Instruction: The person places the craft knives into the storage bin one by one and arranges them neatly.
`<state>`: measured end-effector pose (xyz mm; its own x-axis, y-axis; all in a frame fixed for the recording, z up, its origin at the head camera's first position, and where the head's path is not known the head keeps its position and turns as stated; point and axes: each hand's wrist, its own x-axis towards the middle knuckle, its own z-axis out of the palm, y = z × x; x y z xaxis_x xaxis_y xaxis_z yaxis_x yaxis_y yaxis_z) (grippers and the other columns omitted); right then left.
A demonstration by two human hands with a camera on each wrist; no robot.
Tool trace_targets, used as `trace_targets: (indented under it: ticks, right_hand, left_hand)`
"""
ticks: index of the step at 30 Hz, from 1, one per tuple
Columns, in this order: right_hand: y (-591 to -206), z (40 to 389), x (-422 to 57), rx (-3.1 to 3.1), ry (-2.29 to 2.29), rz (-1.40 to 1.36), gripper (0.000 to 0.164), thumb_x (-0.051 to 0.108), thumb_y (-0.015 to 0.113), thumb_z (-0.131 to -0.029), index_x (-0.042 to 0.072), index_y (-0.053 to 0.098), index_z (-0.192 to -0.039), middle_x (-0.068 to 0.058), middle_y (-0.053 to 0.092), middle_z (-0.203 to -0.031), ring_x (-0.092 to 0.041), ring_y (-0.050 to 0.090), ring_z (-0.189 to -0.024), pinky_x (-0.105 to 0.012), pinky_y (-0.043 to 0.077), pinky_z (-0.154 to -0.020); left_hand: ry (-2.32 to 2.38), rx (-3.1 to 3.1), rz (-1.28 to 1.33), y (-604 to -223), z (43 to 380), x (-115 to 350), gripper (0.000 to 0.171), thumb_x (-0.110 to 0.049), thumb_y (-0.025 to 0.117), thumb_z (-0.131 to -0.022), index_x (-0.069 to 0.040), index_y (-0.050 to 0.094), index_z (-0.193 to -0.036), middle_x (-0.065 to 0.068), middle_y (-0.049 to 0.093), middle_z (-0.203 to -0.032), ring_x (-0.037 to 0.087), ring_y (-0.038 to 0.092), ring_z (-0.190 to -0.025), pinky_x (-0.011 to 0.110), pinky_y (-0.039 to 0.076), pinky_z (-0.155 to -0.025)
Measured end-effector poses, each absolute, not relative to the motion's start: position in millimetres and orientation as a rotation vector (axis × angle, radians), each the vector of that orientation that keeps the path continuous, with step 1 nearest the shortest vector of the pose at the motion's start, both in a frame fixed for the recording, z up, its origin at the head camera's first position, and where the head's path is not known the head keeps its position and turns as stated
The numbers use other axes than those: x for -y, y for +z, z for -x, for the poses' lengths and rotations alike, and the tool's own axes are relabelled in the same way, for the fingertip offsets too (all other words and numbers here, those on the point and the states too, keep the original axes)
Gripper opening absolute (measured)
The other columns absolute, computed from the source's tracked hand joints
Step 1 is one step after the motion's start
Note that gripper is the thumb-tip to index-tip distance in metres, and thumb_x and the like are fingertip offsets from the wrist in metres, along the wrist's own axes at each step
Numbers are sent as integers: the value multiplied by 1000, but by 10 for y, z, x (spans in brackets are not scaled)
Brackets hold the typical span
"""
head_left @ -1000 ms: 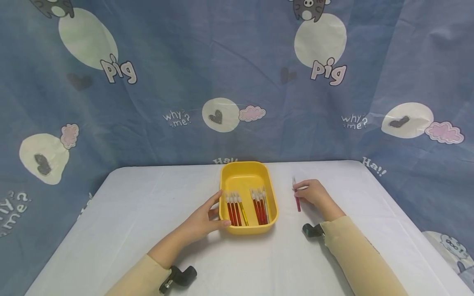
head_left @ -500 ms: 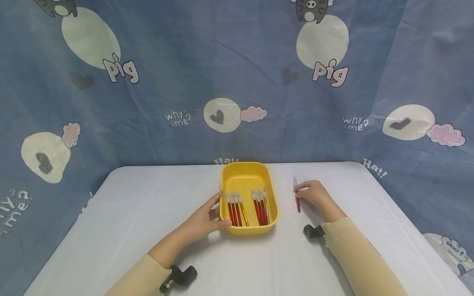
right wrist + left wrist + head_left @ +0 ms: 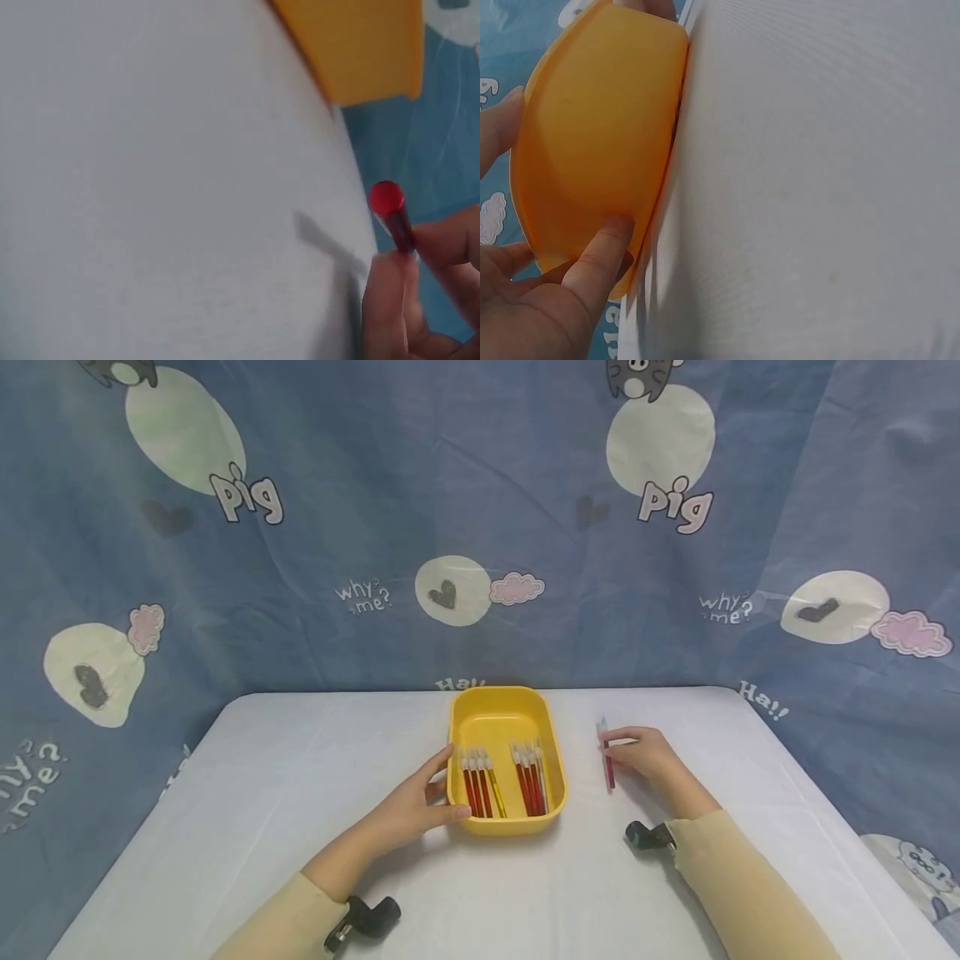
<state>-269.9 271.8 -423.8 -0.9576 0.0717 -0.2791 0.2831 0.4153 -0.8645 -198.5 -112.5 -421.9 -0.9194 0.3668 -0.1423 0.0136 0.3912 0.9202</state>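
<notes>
A yellow tray [image 3: 506,827] stands at the middle of the white table. My left hand [image 3: 401,810] grips its near left corner, fingertips on the left rim and thumb at the front. In the left wrist view the fingers touch the outer wall of the tray [image 3: 600,112]. To the tray's right, my right hand [image 3: 647,753] pinches a slim red pen [image 3: 611,774] between thumb and fingers. A pale strip shows along the pen; I cannot tell whether it is a second one. The right wrist view shows the pen's round red end [image 3: 386,196].
Two groups of pens lie in the tray's near half: red ones and a yellow pen [image 3: 497,795] at left, red ones [image 3: 531,789] and a pale one at right. A blue patterned cloth [image 3: 300,610] hangs behind the table.
My right hand has shifted slightly right with the red pen, and a pale strip now shows beside the pen. My left hand keeps its hold on the tray.
</notes>
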Motion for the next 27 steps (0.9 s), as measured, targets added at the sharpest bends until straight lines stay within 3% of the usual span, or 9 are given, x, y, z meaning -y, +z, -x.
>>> trace_targets:
  ticks: [8,13,21,27]
  right_hand:
    - [-4030,2547,-2704,-2267,-1816,-236,45,2,63,-94,-9,54,-136,-8,63,-106,-7,65,-83,-24,59,-77]
    - [-3903,2488,-2643,-2180,-1874,-227,47,3,64,-95,-9,51,-139,-14,66,-111,-9,67,-84,-25,59,-78]
    - [-3730,2398,-2423,-2118,-1943,-116,37,-1,64,-93,-7,58,-129,-6,68,-94,-15,69,-84,-28,60,-77]
    - [-3635,2388,-2217,-2137,-1868,-68,38,0,64,-94,-8,57,-130,-12,66,-102,-19,67,-88,-32,59,-83]
  left_hand:
    - [1529,-2340,-323,-4198,1983,1111,103,-32,83,-84,-25,16,-162,2,21,-166,33,38,-143,50,39,-111]
    - [1536,-2334,-322,-4204,1981,1110,103,-32,83,-84,-25,16,-162,2,21,-165,33,39,-143,50,40,-110]
    - [1527,-2343,-304,-4200,1968,1101,104,-33,84,-83,-25,16,-162,3,21,-166,34,39,-142,51,40,-110]
    - [1545,-2332,-313,-4184,1964,1101,104,-30,84,-84,-24,16,-162,3,20,-166,34,39,-142,51,39,-110]
